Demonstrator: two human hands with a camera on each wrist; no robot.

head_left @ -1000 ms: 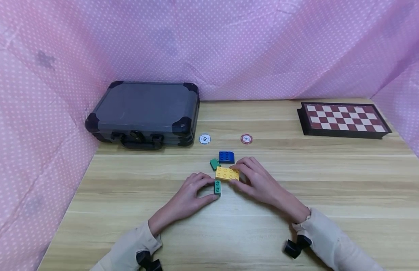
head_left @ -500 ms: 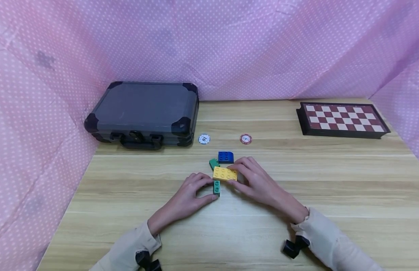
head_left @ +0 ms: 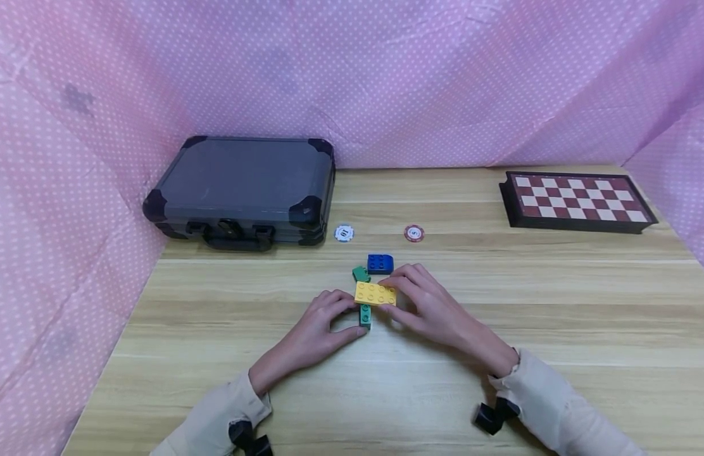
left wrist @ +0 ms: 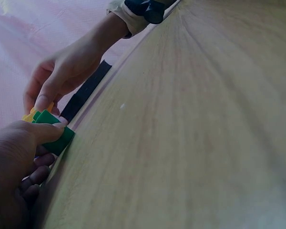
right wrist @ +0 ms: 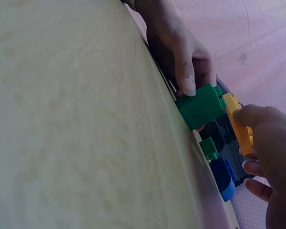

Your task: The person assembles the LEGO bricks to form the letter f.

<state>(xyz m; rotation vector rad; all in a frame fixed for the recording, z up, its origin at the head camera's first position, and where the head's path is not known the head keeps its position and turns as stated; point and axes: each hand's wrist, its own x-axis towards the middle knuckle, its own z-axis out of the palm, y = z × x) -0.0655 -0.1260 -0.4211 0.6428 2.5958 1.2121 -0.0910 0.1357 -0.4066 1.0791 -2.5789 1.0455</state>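
Between thumb and fingers, my left hand (head_left: 320, 329) holds a green two-stud brick (head_left: 365, 316) upright on the table. My right hand (head_left: 428, 304) pinches a flat yellow brick (head_left: 375, 293) by its right end. In the right wrist view, the yellow brick (right wrist: 238, 125) is tilted at the studded top of the green brick (right wrist: 201, 106); whether they are joined I cannot tell. Just behind lie a small green brick (head_left: 361, 274), partly covered by the yellow one in the head view, and a blue brick (head_left: 380, 264) with a rounded end.
A grey case (head_left: 244, 177) with black corners stands at the back left. A white chip (head_left: 344, 234) and a red chip (head_left: 414, 233) lie behind the bricks. At the back right is a checkered board (head_left: 580, 199). Pink dotted cloth (head_left: 386, 82) hangs around the wooden table (head_left: 557, 304).
My right hand has carried the yellow brick slightly left, so it now overlaps the far end of the green brick in the head view. My left hand has stayed in place.
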